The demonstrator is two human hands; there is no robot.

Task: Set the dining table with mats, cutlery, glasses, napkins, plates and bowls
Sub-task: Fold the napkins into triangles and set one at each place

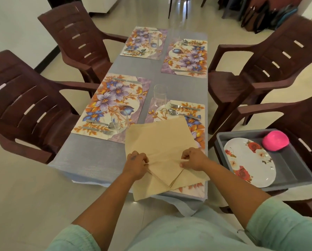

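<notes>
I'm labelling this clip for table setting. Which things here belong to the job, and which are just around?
Job: beige napkin pinched by left hand and right hand; floral mats; cutlery; glass; plate and pink bowl in grey tray.
Around: chairs; bags.

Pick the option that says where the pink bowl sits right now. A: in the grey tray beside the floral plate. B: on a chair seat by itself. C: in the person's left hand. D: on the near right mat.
A: the pink bowl lies upside down in the grey tray next to the floral plate.
</notes>
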